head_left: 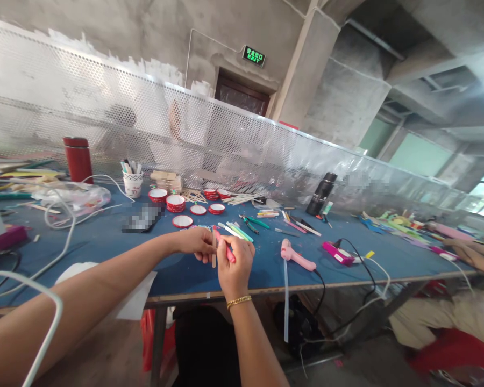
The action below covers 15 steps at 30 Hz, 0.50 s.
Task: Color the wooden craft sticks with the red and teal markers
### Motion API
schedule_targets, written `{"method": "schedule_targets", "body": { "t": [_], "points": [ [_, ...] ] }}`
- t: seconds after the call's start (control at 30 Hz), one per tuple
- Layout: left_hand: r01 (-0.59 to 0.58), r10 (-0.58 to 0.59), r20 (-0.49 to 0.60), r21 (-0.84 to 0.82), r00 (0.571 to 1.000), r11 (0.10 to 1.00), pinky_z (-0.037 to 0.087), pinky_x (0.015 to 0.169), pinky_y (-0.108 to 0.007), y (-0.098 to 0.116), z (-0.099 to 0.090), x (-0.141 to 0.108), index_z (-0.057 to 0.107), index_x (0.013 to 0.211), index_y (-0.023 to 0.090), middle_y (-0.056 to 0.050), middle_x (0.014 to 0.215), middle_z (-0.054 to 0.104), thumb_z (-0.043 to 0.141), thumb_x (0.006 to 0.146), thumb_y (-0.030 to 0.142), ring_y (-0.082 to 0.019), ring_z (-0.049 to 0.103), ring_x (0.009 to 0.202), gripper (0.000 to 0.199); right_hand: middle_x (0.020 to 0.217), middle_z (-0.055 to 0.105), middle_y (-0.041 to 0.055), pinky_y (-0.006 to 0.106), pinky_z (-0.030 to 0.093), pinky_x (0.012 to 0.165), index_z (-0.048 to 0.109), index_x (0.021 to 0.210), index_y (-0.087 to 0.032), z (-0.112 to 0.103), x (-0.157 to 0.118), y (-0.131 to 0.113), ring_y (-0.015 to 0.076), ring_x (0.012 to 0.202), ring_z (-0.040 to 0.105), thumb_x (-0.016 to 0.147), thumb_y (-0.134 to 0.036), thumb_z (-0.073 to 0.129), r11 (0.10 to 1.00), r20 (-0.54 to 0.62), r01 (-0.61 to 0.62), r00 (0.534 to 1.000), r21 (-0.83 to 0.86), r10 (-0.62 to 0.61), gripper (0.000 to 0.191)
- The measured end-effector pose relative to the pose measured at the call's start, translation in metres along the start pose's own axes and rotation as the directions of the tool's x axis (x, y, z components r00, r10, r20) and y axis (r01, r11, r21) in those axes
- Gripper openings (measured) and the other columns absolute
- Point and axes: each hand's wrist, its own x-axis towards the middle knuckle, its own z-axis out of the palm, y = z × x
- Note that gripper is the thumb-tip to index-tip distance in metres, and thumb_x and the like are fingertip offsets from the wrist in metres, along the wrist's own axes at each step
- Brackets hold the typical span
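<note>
My left hand point(197, 242) pinches a thin wooden craft stick point(213, 260), held upright over the front of the blue table. My right hand point(237, 264), with a gold bracelet at the wrist, grips a pink marker point(230, 255) whose tip end meets the stick. Just beyond the hands lie several pale green and white markers point(239, 231). Red-and-white round lids or caps point(175, 202), some stacked, sit further back on the left. Green-handled pliers point(258, 221) rest behind the markers.
A pink glue gun point(297, 257) with a long glue stick lies right, near a purple power strip point(337, 253). Cables point(66, 244) loop at left. A red flask point(78, 161), pen cup point(133, 184) and black bottle point(321, 193) stand behind. Another person's arm point(471, 252) rests far right.
</note>
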Motion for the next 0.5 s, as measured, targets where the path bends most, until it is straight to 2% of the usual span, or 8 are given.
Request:
{"method": "schedule_targets", "body": {
  "t": [0.5],
  "points": [
    [0.005,-0.005,-0.026,0.001,1.000,1.000,0.046,0.053,-0.019,0.0039,0.0009,-0.0022,0.068,0.075,0.014,-0.004,0.069,0.070,0.065,0.078,0.039,-0.012,0.064,0.059,0.026,0.078,0.067,0.0003,0.033,0.036,0.084,0.062,0.086,-0.021,0.0001,0.0003,0.0004,0.0157,0.078,0.060,0.094,-0.027,0.052,1.000,-0.018,-0.001,1.000,-0.020,0.000,0.014]
  ]
}}
